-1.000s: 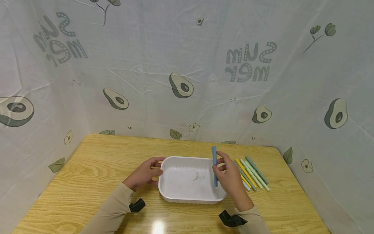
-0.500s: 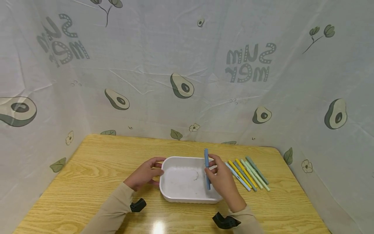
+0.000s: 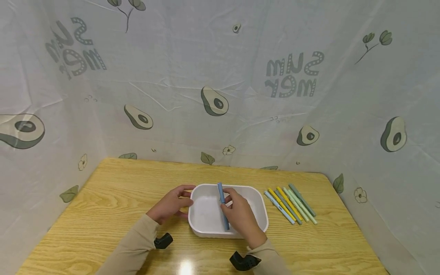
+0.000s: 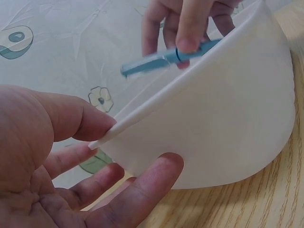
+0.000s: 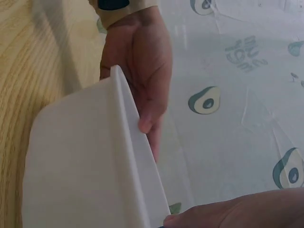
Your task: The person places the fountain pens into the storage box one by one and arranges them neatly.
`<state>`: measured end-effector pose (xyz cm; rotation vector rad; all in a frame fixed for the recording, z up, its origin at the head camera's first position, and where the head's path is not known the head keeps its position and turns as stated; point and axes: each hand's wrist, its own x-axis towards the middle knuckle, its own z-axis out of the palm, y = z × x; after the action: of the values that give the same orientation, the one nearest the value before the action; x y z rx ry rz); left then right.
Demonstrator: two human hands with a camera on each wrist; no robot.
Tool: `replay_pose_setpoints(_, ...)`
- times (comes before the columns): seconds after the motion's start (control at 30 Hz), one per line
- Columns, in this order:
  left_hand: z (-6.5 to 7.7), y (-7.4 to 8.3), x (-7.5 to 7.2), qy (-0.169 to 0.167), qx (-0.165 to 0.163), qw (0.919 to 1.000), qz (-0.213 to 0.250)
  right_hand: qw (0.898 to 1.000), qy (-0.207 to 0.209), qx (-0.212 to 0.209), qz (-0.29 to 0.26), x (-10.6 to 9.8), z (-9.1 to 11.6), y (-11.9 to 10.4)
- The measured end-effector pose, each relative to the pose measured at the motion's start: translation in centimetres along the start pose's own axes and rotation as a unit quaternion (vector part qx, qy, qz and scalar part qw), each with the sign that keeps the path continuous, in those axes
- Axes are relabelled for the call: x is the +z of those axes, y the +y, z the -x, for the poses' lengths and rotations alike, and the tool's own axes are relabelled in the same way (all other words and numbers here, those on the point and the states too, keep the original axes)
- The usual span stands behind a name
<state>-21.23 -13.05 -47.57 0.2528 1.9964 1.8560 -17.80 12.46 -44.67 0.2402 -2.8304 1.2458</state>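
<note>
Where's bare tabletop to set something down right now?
Free: the table left of the left hand, and right of the loose pens up to the curtain. Crowded: the middle of the white tray, where the right hand holds a blue pen.

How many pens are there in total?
8: one blue pen in the right hand, over the white tray; seven on the table, left to right: light blue, yellow, grey, yellow, light green, light green, dark green.

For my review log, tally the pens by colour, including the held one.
Blue pens: 2, one held in the right hand
Yellow pens: 2
Green or grey-green pens: 4
Total: 8
</note>
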Motion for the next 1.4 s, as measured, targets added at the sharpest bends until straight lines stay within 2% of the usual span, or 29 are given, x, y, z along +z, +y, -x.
replay_pose_setpoints(0.27,0.0,0.0,0.0,-0.003,0.004,1.0000,0.001,0.998,-0.017,0.000,0.064,1.8,-0.6,-0.8)
replay_pose_setpoints(0.5,0.0,0.1,0.0,0.003,-0.002,1.0000,0.003,0.995,-0.063,0.016,0.076,3.4,-1.2,-1.1)
replay_pose_setpoints(0.67,-0.1,0.1,0.1,0.000,-0.001,1.0000,0.003,0.993,-0.088,0.033,0.078,3.8,-1.5,-1.4)
replay_pose_setpoints(0.93,-0.1,0.2,0.3,-0.001,0.006,1.0000,-0.004,0.985,-0.071,0.023,0.158,3.9,-1.4,-1.5)
replay_pose_setpoints(1.0,-0.1,0.2,0.3,-0.001,0.007,1.0000,-0.002,0.984,-0.080,0.028,0.154,3.9,-1.4,-1.5)
replay_pose_setpoints(1.17,0.0,0.2,0.2,-0.004,0.008,1.0000,0.002,0.986,-0.117,0.046,0.107,4.0,-1.7,-1.6)
replay_pose_setpoints(1.4,0.0,0.0,0.0,-0.003,0.006,1.0000,0.006,0.987,-0.146,0.050,0.048,4.6,-2.1,-1.9)
